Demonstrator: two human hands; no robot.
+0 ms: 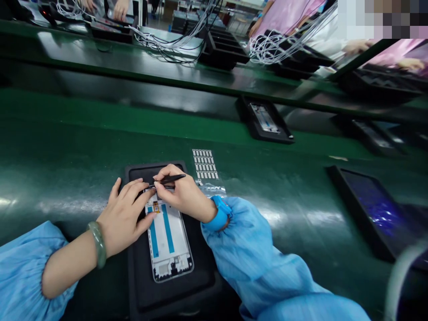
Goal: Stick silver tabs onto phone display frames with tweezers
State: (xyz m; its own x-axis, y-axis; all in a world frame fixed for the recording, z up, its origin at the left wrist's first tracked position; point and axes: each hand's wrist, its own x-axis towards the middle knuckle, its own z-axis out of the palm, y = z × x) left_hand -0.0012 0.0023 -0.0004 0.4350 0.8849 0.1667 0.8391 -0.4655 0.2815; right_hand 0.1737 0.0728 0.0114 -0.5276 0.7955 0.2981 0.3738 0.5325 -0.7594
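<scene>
While your left hand [123, 218] curls over the top end of the phone frame [169, 240], with its thumb on the frame's edge, your right hand [180, 191] is closed in a pinch on black tweezers [169, 179]. The tips of the tweezers reach the frame's top end, just beside your left fingers [140, 189], and your hands hide what they touch there.

The frame lies flat in a black tray [170, 298]. Its white face shows two blue strips, with a small gold part [155, 207] near the top end. The tray sits on a green belt [67, 133], and a sheet of small labels [205, 164] lies beside its far corner.

A blue strap [220, 213] circles your right wrist and a green bangle [97, 245] circles your left. Blue sleeves [26, 272] gather above both.

Farther along the belt, a second tray [264, 120] holds another frame, and a dark tray [364, 205] lies off to your right. Across on a green bench [100, 58] are more trays and bundled white cables [174, 42]. A co-worker's hands [120, 9] show at the far edge, and a pink sleeve [277, 18] shows to the right.
</scene>
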